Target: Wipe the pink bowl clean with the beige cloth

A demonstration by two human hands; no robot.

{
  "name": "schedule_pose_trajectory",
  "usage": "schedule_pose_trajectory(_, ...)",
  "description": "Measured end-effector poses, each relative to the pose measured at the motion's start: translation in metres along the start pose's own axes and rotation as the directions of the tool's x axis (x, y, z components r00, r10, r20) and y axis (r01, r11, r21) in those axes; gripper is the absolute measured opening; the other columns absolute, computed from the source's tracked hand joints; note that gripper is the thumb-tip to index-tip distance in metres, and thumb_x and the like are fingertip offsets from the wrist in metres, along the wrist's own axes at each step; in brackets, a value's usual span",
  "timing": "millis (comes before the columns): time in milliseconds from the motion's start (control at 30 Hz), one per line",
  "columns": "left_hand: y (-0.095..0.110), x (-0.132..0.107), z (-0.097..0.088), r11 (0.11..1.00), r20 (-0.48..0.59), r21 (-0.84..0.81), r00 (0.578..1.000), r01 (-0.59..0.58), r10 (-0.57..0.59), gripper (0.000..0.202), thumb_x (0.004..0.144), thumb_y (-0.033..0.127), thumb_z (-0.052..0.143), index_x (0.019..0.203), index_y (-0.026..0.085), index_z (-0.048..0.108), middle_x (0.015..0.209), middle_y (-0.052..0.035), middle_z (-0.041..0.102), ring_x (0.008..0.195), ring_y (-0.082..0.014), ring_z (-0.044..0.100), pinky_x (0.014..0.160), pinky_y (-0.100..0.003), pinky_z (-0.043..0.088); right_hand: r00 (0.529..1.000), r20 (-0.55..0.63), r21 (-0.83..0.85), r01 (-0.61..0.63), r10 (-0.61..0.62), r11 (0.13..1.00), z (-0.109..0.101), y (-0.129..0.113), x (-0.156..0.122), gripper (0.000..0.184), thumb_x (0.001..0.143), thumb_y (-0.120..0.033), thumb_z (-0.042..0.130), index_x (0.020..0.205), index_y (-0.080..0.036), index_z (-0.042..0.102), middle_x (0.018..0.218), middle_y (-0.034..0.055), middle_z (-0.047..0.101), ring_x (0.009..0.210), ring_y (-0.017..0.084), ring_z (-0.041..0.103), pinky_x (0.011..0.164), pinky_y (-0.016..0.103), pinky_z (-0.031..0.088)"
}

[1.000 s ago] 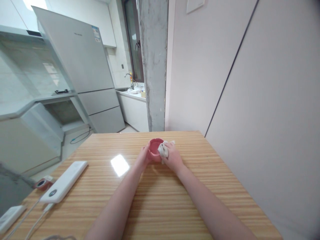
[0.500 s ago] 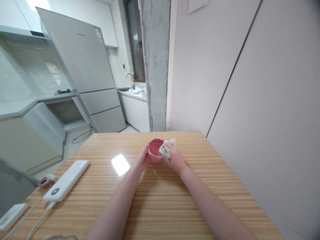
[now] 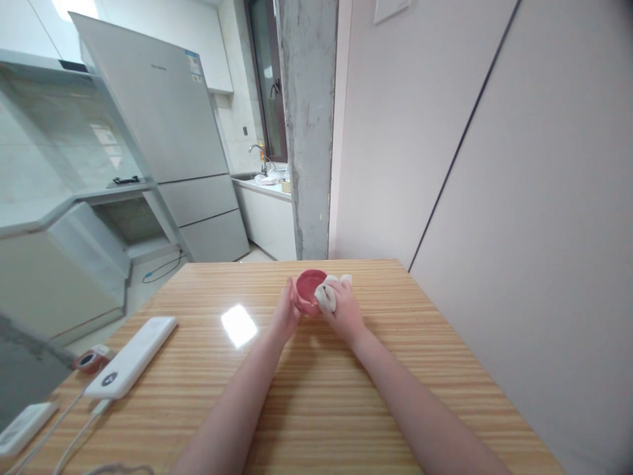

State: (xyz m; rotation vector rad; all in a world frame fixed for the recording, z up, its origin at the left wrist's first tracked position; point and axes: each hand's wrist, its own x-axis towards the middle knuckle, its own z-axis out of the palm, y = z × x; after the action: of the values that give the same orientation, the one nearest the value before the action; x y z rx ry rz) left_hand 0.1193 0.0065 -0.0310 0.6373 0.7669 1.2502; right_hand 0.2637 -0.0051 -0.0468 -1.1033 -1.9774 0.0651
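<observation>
A round pink bowl (image 3: 309, 285) with a wavy rim is at the far middle of the table, its opening tilted toward me. My left hand (image 3: 287, 310) grips its left side, fingers curled behind the wall. On the right, my right hand (image 3: 345, 309) has a crumpled whitish cloth (image 3: 325, 298) bunched in its fingers and presses it against the bowl's right rim. The cloth hides that part of the rim. Whether the bowl's base touches the table is hard to tell.
The wood-grain table (image 3: 395, 396) carries a white power bank (image 3: 131, 356) with cables at left, a small red roll-like object (image 3: 91, 361) and a white box-shaped item (image 3: 27, 427). A grey pillar (image 3: 311, 132) and a pale wall (image 3: 469, 165) stand beyond.
The bowl has tipped more toward me and shifted slightly away, showing more of its inside. Both hands moved with it, the cloth still at its right rim.
</observation>
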Motion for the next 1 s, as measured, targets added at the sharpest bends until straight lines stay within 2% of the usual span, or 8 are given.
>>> schedule_pose_trajectory(100, 0.0, -0.002, -0.002, 0.985, 0.092, 0.065, 0.982, 0.16, -0.165, 0.035, 0.083, 0.042, 0.058, 0.103, 0.013, 0.061, 0.094, -0.0119, 0.068, 0.082, -0.0215, 0.064, 0.068, -0.03, 0.051, 0.997, 0.067, -0.02, 0.033, -0.031, 0.999, -0.004, 0.004, 0.002, 0.017, 0.083, -0.026, 0.052, 0.092, -0.018, 0.063, 0.099, 0.0084, 0.061, 0.089, 0.023, 0.045, 0.088, 0.04, 0.039)
schedule_pose_trajectory(200, -0.009, 0.0, -0.004, 0.997, -0.162, 0.061, 0.986, -0.038, 0.047, 0.026, 0.079, 0.031, 0.066, 0.098, 0.016, 0.057, 0.085, -0.0055, 0.066, 0.075, -0.0161, 0.064, 0.067, -0.026, 0.051, 0.995, 0.071, -0.027, -0.061, 0.063, 0.998, 0.01, -0.015, -0.002, 0.027, 0.081, -0.025, 0.055, 0.106, -0.017, 0.062, 0.109, 0.0105, 0.06, 0.096, 0.025, 0.046, 0.09, 0.041, 0.041)
schedule_pose_trajectory(300, -0.016, 0.004, -0.005, 0.97, -0.388, 0.078, 0.89, -0.229, 0.241, 0.027, 0.078, 0.029, 0.067, 0.095, 0.02, 0.049, 0.078, 0.0006, 0.059, 0.07, -0.0116, 0.061, 0.066, -0.023, 0.05, 0.993, 0.11, 0.038, -0.051, 0.047, 0.998, 0.026, -0.036, -0.008, 0.04, 0.079, -0.02, 0.055, 0.119, -0.016, 0.056, 0.12, 0.0117, 0.056, 0.107, 0.027, 0.045, 0.096, 0.043, 0.04)
schedule_pose_trajectory(433, -0.009, 0.011, -0.011, 0.966, -0.375, 0.047, 0.891, -0.256, 0.254, 0.026, 0.079, 0.03, 0.065, 0.096, 0.019, 0.049, 0.084, -0.0006, 0.06, 0.07, -0.0114, 0.062, 0.062, -0.022, 0.05, 0.999, 0.044, 0.31, 0.012, -0.026, 0.951, 0.028, -0.029, -0.009, 0.044, 0.081, -0.018, 0.05, 0.126, -0.019, 0.051, 0.133, 0.0091, 0.05, 0.121, 0.023, 0.043, 0.107, 0.041, 0.032)
schedule_pose_trajectory(567, -0.001, 0.014, -0.015, 0.981, -0.308, -0.015, 0.934, -0.193, 0.179, 0.02, 0.081, 0.023, 0.059, 0.099, 0.015, 0.057, 0.089, -0.0039, 0.065, 0.075, -0.0128, 0.063, 0.061, -0.021, 0.049, 0.888, -0.27, 0.586, -0.155, 0.372, 0.795, 0.023, 0.004, -0.001, 0.047, 0.088, -0.037, 0.047, 0.131, -0.019, 0.044, 0.135, 0.0102, 0.049, 0.129, 0.022, 0.041, 0.112, 0.044, 0.025)
schedule_pose_trajectory(733, -0.004, 0.01, -0.008, 0.997, -0.117, -0.026, 0.991, 0.069, -0.072, 0.026, 0.081, 0.029, 0.058, 0.1, 0.011, 0.063, 0.096, -0.0104, 0.068, 0.085, -0.0203, 0.065, 0.069, -0.028, 0.053, 0.79, 0.05, 0.792, -0.404, 0.611, 0.458, 0.032, 0.016, 0.001, 0.047, 0.076, -0.061, 0.055, 0.096, -0.02, 0.068, 0.104, 0.0072, 0.069, 0.113, 0.025, 0.057, 0.105, 0.041, 0.038)
schedule_pose_trajectory(900, -0.01, 0.013, -0.009, 0.976, -0.338, 0.001, 0.918, -0.219, 0.206, 0.035, 0.079, 0.026, 0.064, 0.112, 0.019, 0.054, 0.104, -0.0064, 0.066, 0.09, -0.0165, 0.065, 0.07, -0.023, 0.052, 0.792, 0.135, 0.855, -0.397, 0.595, 0.334, 0.057, -0.014, -0.008, 0.045, 0.07, -0.062, 0.062, 0.092, -0.022, 0.069, 0.102, 0.0047, 0.071, 0.109, 0.023, 0.06, 0.105, 0.038, 0.04)
schedule_pose_trajectory(1000, -0.01, 0.013, -0.012, 0.966, -0.276, 0.067, 0.926, -0.25, 0.259, 0.044, 0.075, 0.029, 0.069, 0.116, 0.023, 0.052, 0.11, -0.0056, 0.064, 0.091, -0.0158, 0.065, 0.071, -0.023, 0.051, 0.77, 0.148, 0.875, -0.394, 0.62, 0.281, 0.06, -0.019, -0.008, 0.046, 0.072, -0.063, 0.058, 0.093, -0.023, 0.067, 0.1, 0.0034, 0.071, 0.11, 0.02, 0.06, 0.103, 0.036, 0.041)
